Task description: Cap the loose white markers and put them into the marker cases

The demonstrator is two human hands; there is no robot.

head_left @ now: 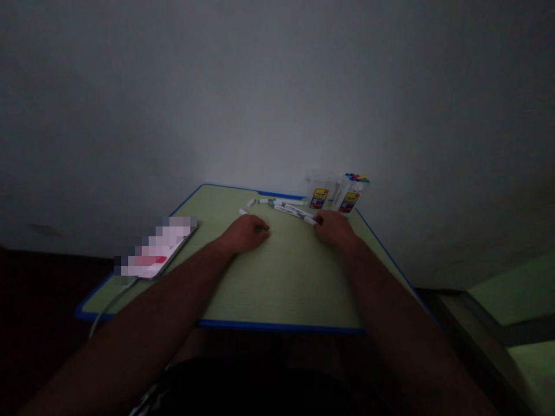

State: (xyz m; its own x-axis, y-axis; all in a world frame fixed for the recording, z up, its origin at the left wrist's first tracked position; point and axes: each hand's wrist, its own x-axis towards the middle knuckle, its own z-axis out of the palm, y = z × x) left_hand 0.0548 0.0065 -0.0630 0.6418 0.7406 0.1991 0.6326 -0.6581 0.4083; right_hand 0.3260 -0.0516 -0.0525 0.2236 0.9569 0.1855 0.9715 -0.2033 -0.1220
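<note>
Both my arms reach forward over a small green table [277, 289] with a blue rim. My left hand [247, 233] lies on the tabletop with its fingers curled under; nothing shows in it, and a small white cap [243, 212] lies just beyond it. My right hand [332, 228] rests palm down, fingertips touching the near end of a white marker [295, 212]. Several white markers [281, 202] lie loose between the hands and the wall. The dim light hides the fingers' detail.
Two clear marker boxes stand at the far right corner: one looks empty [319, 190], the other [352, 193] holds coloured markers. A phone [158, 248] with a cable lies on the left edge. A white wall rises behind the table. Another green surface [515, 289] sits at the right.
</note>
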